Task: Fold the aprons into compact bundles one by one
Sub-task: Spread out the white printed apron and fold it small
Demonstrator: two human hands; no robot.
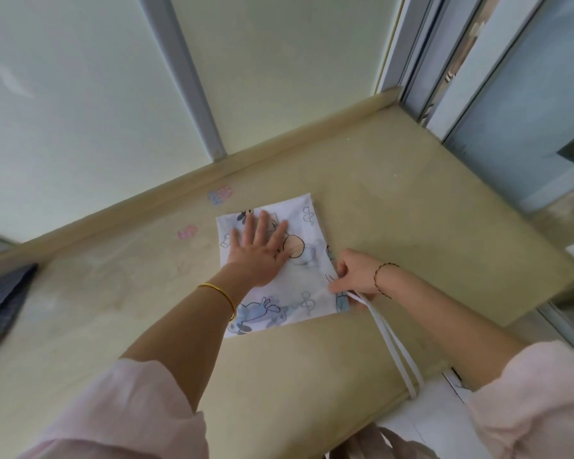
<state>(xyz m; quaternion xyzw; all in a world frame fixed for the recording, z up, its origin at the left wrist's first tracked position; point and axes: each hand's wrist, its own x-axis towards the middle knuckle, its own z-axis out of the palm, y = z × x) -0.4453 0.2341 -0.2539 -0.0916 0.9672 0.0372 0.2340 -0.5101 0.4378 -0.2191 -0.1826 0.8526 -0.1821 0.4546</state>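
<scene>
A white apron [299, 286] printed with blue and black cartoon figures lies folded into a rough square on the beige table [395, 200]. My left hand [259, 250] presses flat on its upper middle, fingers straight and spread. My right hand [353, 273] sits at the apron's right edge, fingers curled, pinching the cloth where the white straps [391, 339] leave it. The straps trail over the tabletop toward the near right edge and hang off it.
A dark grey striped cloth [0, 299] lies at the table's far left edge. Faded pink and blue stickers [219, 193] mark the tabletop near the raised back lip. A wall stands behind, a glass door frame [421, 61] to the right.
</scene>
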